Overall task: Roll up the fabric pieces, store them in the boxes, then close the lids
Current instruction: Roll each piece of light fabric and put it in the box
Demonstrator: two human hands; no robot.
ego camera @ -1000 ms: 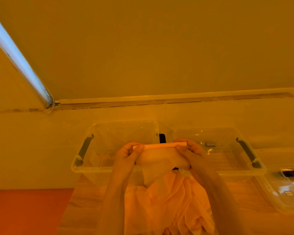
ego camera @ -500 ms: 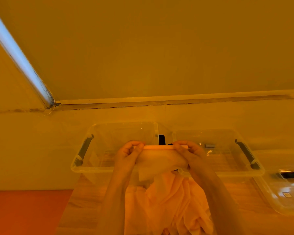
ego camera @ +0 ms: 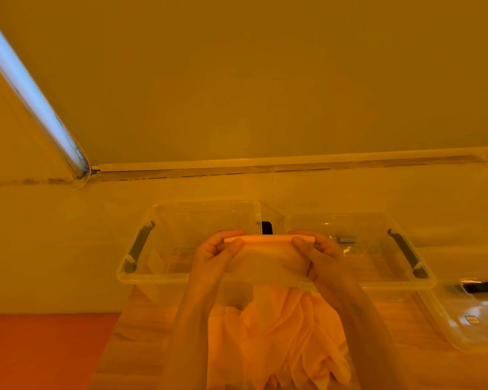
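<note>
Wooden table (ego camera: 141, 333), two open boxes (ego camera: 181, 277): left hand (ego camera: 214, 254) and right hand (ego camera: 319, 254) pinch the soft, light fabric (ego camera: 268, 260) at its rolled ends.

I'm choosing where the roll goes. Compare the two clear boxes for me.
The left box shows nothing inside from here; the right box holds a small grey item. The left box reaches slightly farther back; the right box sits beside a loose lid. Both are clear, lidless and dark-handled.

Pale wall (ego camera: 265, 80); bright light strip (ego camera: 31, 91) upper left; orange surface (ego camera: 40, 350) lower left
</note>
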